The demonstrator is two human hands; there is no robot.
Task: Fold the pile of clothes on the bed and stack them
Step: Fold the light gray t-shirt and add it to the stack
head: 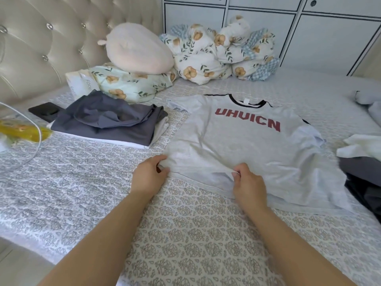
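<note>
A light grey T-shirt [243, 141] with red letters and a black collar lies spread face up on the bed. My left hand [149, 174] pinches the shirt's bottom left corner. My right hand [247, 182] pinches the bottom hem near its middle and lifts the top layer slightly. To the left sits a stack of folded clothes [107, 124], dark grey on top of white. Unfolded clothes [362, 162], white and dark, lie at the right edge.
Flowered pillows and a bunched duvet [218, 56] with a pink plush cushion [138, 48] sit by the tufted headboard. A black phone [44, 110], a yellow packet [22, 131] and a white cable lie at the left. The patterned bedspread [185, 234] fills the foreground.
</note>
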